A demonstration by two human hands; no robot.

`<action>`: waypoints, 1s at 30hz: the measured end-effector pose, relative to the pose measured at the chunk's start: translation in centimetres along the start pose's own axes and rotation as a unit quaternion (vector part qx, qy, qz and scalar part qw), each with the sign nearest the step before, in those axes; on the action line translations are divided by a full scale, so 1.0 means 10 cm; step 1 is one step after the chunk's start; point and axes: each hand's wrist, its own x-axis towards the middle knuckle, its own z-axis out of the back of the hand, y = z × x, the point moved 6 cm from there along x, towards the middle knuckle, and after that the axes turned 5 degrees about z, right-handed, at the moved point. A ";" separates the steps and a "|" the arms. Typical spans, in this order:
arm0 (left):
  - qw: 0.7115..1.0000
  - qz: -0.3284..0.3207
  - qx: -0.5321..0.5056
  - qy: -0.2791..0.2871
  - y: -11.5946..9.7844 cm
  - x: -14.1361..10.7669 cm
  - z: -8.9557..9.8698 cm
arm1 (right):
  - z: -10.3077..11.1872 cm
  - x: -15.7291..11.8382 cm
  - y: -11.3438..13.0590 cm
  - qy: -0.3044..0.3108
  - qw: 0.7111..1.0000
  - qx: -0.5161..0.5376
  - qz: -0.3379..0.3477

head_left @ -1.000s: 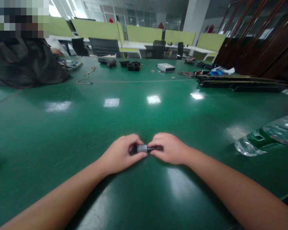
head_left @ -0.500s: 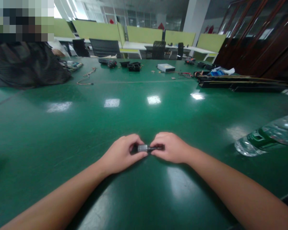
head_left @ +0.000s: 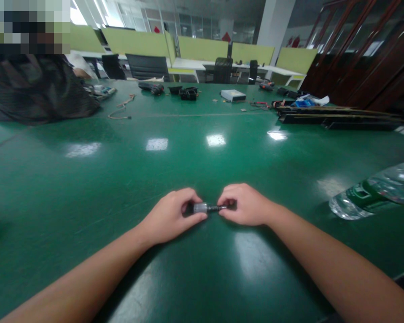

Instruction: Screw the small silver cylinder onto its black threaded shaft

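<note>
A small cylindrical piece [head_left: 200, 208], grey with a dark left end, lies low over the green table [head_left: 195, 166] near the middle of the view. My left hand [head_left: 178, 213] grips it between thumb and fingers. From its right end a thin dark rod [head_left: 214, 208] extends toward my right hand [head_left: 244, 205], whose thumb and fingertips pinch the rod's far part. The fingers partly hide both ends, and what the piece is cannot be made out.
To the right a clear bottle with a green label [head_left: 366, 195] lies on its side. A dark bag [head_left: 37, 92] stands at the far left. Along the back are a white box [head_left: 233, 95], black parts [head_left: 188, 93], a cable [head_left: 121, 107] and long dark strips [head_left: 323, 117].
My right hand has shifted slightly to the right, and more of the dark rod shows between the hands. My left hand keeps its place and hold.
</note>
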 end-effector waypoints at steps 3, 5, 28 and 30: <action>1.000 0.002 0.003 0.002 0.00 0.00 0.00 | 0.05 -0.02 -0.03 0.011 1.000 -0.001 0.006; 1.000 0.002 0.003 0.004 0.01 0.00 -0.01 | 0.09 -0.04 -0.09 0.028 1.000 0.004 -0.007; 1.000 -0.009 0.003 0.000 0.02 0.00 -0.02 | -0.04 0.02 0.02 -0.002 0.999 0.039 0.020; 1.000 -0.008 0.006 0.000 0.02 0.01 -0.02 | -0.07 0.02 0.04 -0.002 0.999 0.039 0.023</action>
